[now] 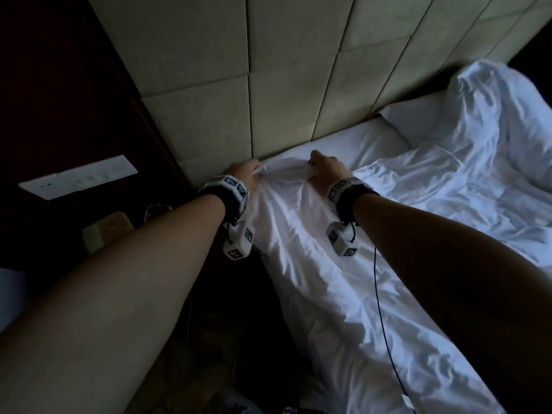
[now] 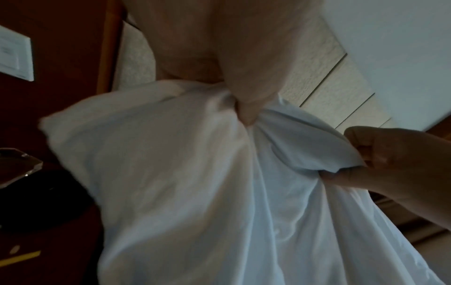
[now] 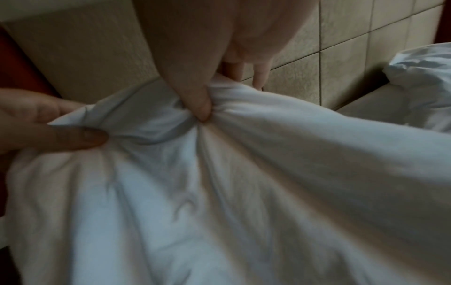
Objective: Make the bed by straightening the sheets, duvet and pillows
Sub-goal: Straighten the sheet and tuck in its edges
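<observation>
A white duvet (image 1: 328,264) lies crumpled along the bed. Its top edge is bunched at the bed's left corner, against the headboard. My left hand (image 1: 245,171) pinches that edge at the corner, and the left wrist view shows the thumb (image 2: 246,108) pressed into a fold. My right hand (image 1: 324,168) grips the same edge a short way to the right, and in the right wrist view its thumb (image 3: 197,104) digs into the gathered cloth (image 3: 244,173). A flat white pillow (image 1: 358,144) lies beyond the hands. More rumpled white bedding (image 1: 493,115) is heaped at the far right.
A beige padded headboard (image 1: 268,85) rises behind the bed. To the left are a dark wood panel with a white switch plate (image 1: 77,177) and a nightstand with a small box (image 1: 107,231). A thin black cable (image 1: 379,309) runs over the duvet.
</observation>
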A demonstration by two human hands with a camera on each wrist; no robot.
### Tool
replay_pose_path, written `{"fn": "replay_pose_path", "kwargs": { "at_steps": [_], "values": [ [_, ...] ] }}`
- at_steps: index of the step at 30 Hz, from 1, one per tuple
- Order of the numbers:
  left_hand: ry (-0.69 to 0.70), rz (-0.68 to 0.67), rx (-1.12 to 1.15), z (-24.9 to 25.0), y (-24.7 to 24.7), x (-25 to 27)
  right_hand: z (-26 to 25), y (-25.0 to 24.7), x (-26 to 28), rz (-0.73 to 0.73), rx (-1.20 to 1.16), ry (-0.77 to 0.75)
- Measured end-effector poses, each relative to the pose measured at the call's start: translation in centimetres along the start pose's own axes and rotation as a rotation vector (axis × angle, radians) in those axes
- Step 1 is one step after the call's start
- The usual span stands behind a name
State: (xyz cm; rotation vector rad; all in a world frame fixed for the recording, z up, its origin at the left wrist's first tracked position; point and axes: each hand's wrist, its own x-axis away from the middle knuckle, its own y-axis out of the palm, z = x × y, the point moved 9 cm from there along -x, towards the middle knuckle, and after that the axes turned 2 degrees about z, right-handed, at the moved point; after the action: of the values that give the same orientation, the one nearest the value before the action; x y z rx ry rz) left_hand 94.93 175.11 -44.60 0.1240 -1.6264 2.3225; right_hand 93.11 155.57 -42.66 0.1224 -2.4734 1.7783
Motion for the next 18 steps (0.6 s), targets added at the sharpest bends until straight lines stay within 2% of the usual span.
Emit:
{"fn": "replay_pose_path", "kwargs": {
  "at_steps": [4,11,18],
  "values": [
    [-0.003,0.049,0.019,0.3,-1.4,-3.1,0.8,0.9,-3.7,-0.077,0.077,-0.074],
    [-0.048,0.090,-0.027,0.2,-4.3,-8.7,-0.9,1.0,-9.7,-0.069,0.180,-0.295],
    [-0.128,0.092,-0.042,-2.9,-7.4,-17.2,-3.8,0.3,-18.2,-0.064,0.151,-0.341]
  ]
}}
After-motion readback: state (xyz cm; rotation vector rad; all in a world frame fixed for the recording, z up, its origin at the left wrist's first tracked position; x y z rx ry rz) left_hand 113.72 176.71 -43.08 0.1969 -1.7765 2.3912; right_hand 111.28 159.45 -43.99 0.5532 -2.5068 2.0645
